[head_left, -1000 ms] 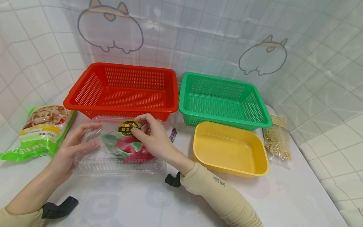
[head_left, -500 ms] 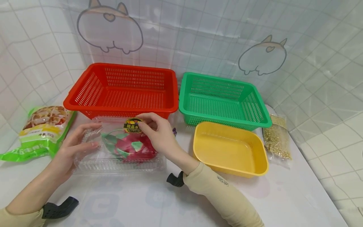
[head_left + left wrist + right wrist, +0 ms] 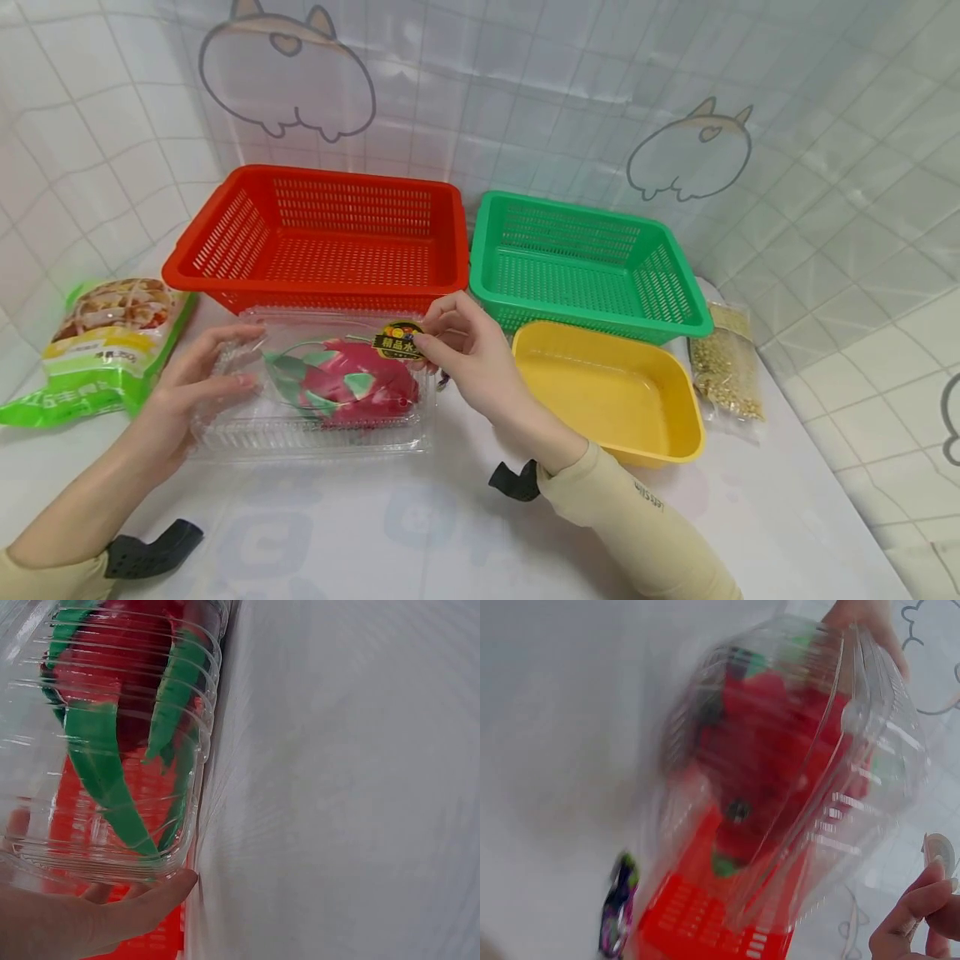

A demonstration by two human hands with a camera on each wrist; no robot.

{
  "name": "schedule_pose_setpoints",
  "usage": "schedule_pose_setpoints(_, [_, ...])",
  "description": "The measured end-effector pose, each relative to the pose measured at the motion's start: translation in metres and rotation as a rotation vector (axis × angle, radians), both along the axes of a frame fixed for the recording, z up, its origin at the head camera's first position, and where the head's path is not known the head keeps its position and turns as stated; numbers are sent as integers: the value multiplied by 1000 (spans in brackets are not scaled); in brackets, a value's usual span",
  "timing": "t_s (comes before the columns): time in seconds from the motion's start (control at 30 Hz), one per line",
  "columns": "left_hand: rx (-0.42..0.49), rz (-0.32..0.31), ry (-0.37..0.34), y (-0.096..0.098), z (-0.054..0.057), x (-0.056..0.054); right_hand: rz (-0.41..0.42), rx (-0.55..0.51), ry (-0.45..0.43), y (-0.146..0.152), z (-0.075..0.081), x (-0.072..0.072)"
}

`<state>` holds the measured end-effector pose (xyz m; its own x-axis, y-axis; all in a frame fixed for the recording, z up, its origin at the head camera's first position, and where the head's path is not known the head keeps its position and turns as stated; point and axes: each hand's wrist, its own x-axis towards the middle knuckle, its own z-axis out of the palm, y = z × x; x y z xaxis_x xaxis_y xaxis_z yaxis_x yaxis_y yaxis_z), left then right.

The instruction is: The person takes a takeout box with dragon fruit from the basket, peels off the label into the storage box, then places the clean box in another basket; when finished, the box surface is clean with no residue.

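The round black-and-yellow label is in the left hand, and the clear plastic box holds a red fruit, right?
No: the head view shows the round black-and-yellow label in the right hand. The clear plastic box does hold a red fruit.

Clear box (image 3: 307, 437): thin glossy plastic, ribbed sides, bright highlights. Sticker (image 3: 396, 342): thin, smooth (paper or film, cannot tell). Red fruit (image 3: 360, 387): smooth, softly shiny through box. Red basket (image 3: 352, 297) and green basket (image 3: 592, 323): perforated plastic, satin sheen. Yellow tub (image 3: 600, 400): smooth solid plastic. Printed bag (image 3: 112, 342): crinkled glossy film. Sleeve (image 3: 648, 529): matt stretchy-looking cloth. Worktop (image 3: 352, 542): smooth, low sheen.
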<state>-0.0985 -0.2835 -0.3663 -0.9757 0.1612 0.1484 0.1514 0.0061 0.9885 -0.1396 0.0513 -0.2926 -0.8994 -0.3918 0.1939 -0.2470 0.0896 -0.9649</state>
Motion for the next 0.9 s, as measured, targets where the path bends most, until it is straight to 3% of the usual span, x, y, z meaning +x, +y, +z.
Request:
schedule_pose_setpoints(0.2, [-1,-1,2,0,0,1,24,-38,-35,23,-4,3])
schedule_pose_setpoints(0.5, [-17,8,-14,0,-1,1,-28,80,-42,55,-4,5])
schedule_pose_setpoints(0.9, [-33,11,-22,-1,-2,-1,-61,143,-64,97,-1,10])
